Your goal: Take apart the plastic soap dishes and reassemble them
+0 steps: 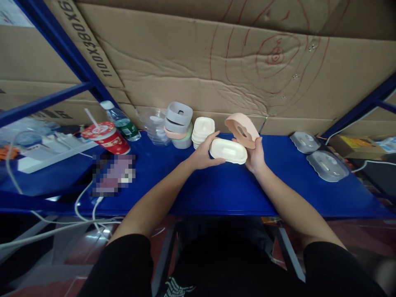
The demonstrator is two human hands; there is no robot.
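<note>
My left hand (204,153) is closed on the left end of a cream oval tray (230,151), thumb below and fingers above. In my right hand (255,155) is a pink plastic cover (243,128) with an oval slot, tilted up on its side. The cover stands just above and right of the tray, and its lower edge comes close to the tray's right end. Behind my left hand is a stack of cream trays (204,127). Left of that stand stacked grey, pink and green covers (179,119).
Clear plastic shells (156,128) are stacked at the back. Two clear lids (328,166) lie at the right. A red paper cup (108,138), a water bottle (123,123) and a white power strip (55,152) are on the left. Cardboard (173,53) walls the blue table's (222,194) back.
</note>
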